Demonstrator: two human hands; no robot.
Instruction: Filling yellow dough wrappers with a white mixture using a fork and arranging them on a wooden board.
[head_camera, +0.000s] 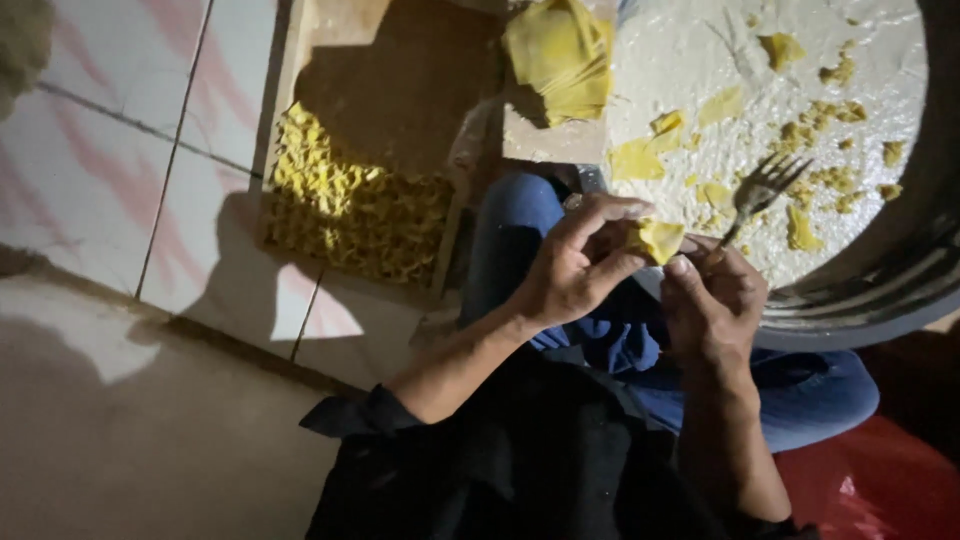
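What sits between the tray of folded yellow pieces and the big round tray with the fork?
In the head view, a stack of yellow wrappers on a board lies between the wooden tray and round tray.

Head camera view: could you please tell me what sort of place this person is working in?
Probably a home or small food-making spot, with work done on the floor. A pale pink-streaked tiled floor, a shallow wooden tray of folded yellow dough pieces, and a round floured tray holding a metal fork suggest dumpling folding.

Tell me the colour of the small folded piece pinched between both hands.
Yellow. The folded dough piece shows best in the head view, pinched between the left hand and right hand.
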